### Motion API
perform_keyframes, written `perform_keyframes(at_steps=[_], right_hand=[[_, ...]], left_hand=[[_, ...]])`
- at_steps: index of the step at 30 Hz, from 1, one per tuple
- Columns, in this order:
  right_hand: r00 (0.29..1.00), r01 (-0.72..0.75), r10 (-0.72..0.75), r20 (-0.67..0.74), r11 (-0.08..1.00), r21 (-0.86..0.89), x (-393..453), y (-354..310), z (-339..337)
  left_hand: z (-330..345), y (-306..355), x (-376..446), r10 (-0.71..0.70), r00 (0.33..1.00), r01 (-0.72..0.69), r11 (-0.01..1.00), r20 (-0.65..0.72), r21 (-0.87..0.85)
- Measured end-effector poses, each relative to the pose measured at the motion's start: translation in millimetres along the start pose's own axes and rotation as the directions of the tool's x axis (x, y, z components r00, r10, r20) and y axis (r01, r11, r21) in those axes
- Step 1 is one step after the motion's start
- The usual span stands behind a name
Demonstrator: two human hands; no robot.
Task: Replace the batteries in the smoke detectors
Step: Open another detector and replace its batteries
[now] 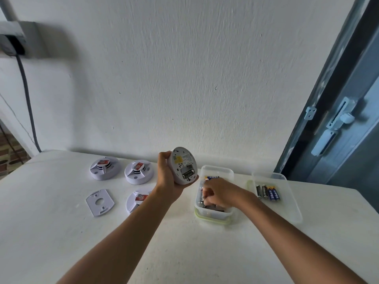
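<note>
My left hand (167,177) grips a white round smoke detector (184,166) above the table, its back turned to me, with one battery showing in the open compartment. My right hand (217,193) reaches into a clear plastic box (217,171) of batteries, its fingers curled down among them; whether they hold one is hidden. Three more detectors lie on the table: two (104,168) (139,171) at the back left and one (137,199) partly behind my left forearm. A flat white mounting plate (99,202) lies at the left.
A second clear box (287,203) at the right holds several batteries (267,192). The white table (61,232) stands against a white wall. A dark door frame with a latch (336,121) rises at the right, and a cable (28,103) hangs at the far left.
</note>
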State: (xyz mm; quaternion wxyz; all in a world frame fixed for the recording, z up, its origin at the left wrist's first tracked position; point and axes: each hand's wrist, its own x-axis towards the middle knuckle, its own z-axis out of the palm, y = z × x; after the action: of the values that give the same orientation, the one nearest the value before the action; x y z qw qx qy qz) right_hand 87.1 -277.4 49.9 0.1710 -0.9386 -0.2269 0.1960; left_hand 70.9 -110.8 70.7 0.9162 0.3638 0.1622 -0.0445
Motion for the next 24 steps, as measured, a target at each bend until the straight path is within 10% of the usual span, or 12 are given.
perform_keyframes(at_steps=[6, 15, 24], right_hand=[[0.979, 0.141, 0.016, -0.202, 0.658, 0.739, -2.7, 0.7, -6.9], [0.853, 0.404, 0.095, -0.513, 0.502, 0.765, -9.7, -16.0, -13.7], [0.7, 0.518, -0.052, -0.713, 0.723, 0.456, -5.6, -32.2, 1.0]], left_hand=[[-4.1, -0.9, 1.0, -0.002, 1.0, 0.003, 1.0, -0.023, 0.027], [-0.8, -6.7, 3.0, -0.007, 0.999, 0.009, 0.998, -0.038, 0.07], [7.4, -6.4, 1.1, -0.038, 0.999, 0.038, 0.998, -0.006, 0.056]])
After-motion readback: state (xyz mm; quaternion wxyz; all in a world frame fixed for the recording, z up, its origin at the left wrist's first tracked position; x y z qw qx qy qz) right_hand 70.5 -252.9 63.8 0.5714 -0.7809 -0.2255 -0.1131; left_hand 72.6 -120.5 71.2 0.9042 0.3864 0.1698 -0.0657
